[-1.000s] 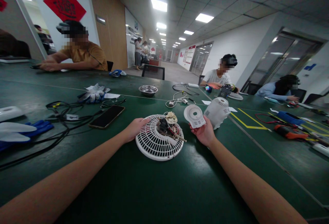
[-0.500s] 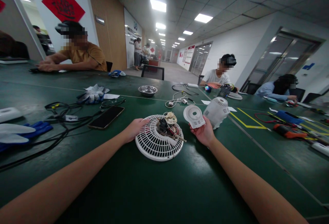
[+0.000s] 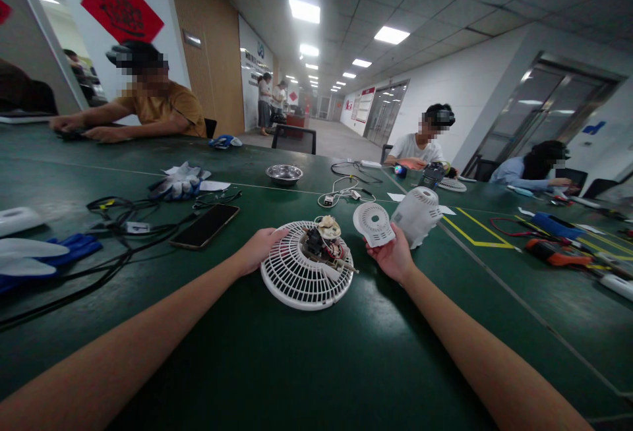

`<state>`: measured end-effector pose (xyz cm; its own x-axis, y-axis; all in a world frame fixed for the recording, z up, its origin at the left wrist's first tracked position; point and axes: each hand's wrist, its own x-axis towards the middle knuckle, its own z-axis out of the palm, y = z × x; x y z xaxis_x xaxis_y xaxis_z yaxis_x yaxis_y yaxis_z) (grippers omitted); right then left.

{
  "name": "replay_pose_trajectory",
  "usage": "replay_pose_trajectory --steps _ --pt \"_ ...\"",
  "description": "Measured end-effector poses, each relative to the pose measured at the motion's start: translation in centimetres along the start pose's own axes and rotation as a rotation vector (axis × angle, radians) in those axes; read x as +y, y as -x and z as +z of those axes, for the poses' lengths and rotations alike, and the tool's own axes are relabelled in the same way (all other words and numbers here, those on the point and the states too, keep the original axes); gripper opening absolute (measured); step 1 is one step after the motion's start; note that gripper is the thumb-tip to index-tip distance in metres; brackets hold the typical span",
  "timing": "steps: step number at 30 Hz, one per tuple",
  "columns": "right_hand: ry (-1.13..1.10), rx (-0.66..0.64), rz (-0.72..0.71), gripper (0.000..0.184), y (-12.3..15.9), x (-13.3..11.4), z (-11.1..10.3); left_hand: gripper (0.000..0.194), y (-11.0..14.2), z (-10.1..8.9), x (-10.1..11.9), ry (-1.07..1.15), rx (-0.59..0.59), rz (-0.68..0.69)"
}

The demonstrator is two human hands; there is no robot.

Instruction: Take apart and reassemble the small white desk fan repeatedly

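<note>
In the head view, the left hand pinches the near-left rim of a white fan grille, with the thumb on top; the lower fingers are hidden. The grille appears to lie on the dark green table, in front of the person. The right hand is half curled, and it holds a white slotted cover by its lower edge. A white shell stands just behind this hand; whether they touch, I cannot tell.

The grille is probably light and rather stiff, but its thin ribs could break under strong pressure. The motor on it probably makes the middle heavier, so the thick outer rim seems the safest place to hold, away from the loose-looking wires. The cover looks very light, and its smooth face may be slippery.

The grille is a round, shallow dome of ribs, apparently plastic. The cover is flat, rounded at the top, with a central hole. The shell is cloudy white and bulging, with slots at one end. Beyond them, a shiny metal bowl sits near a pale cable.
</note>
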<state>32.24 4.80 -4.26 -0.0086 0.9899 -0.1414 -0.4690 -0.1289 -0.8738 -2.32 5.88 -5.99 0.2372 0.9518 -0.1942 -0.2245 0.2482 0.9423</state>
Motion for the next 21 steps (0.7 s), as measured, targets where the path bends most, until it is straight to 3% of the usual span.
replay_pose_trajectory --steps 21 --pt "-0.002 -0.009 -0.007 0.041 -0.02 0.02 -0.05 0.016 0.2 0.04 0.15 0.005 -0.003 -0.004"
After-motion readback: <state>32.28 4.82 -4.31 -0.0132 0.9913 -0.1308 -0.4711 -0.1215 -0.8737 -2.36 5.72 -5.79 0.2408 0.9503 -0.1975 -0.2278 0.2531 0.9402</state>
